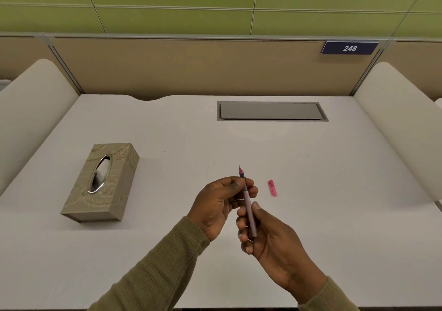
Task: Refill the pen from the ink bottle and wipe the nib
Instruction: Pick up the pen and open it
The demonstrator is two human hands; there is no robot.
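A slim grey-pink pen (248, 211) stands nearly upright above the white desk (323, 191), its uncapped nib pointing away from me. My left hand (218, 205) pinches the pen's upper section just below the nib. My right hand (270, 241) holds the lower barrel between thumb and curled fingers. The pink pen cap (273, 188) lies on the desk a little right of the nib. No ink bottle is in view.
A beige patterned tissue box (101, 183) with an oval opening sits on the desk at the left. A grey cable flap (271, 111) is set into the desk at the back. Padded dividers rise on both sides, with a partition wall behind.
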